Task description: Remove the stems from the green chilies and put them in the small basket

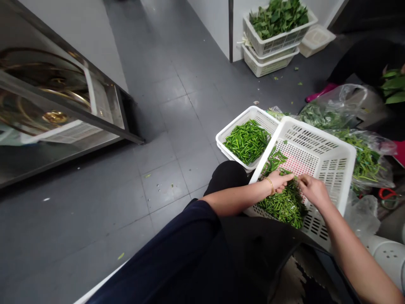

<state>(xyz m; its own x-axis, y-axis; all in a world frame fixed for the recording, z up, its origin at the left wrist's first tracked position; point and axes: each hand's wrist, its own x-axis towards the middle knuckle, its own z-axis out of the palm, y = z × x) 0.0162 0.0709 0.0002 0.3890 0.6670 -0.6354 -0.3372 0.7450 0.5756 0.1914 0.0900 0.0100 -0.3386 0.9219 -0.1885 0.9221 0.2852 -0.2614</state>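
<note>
A large white slotted basket (344, 169) rests tilted over my lap, with a heap of thin green chilies (284, 207) in its near left part. Over the heap, my left hand (280, 181) wears a gold bracelet and has its fingers pinched around green chilies. My right hand (311, 188) is closed close to the left fingertips; whatever it grips is too small to make out. Left of the large basket stands a smaller white basket (221, 137) holding bright green chilies (247, 141).
Stacked baskets with leafy greens (280, 19) stand by the wall. Plastic bags of greens (360, 158) and red-handled scissors (387, 194) lie at the right, near another person's pink shoe (322, 92). A metal shelf (95, 120) is at the left.
</note>
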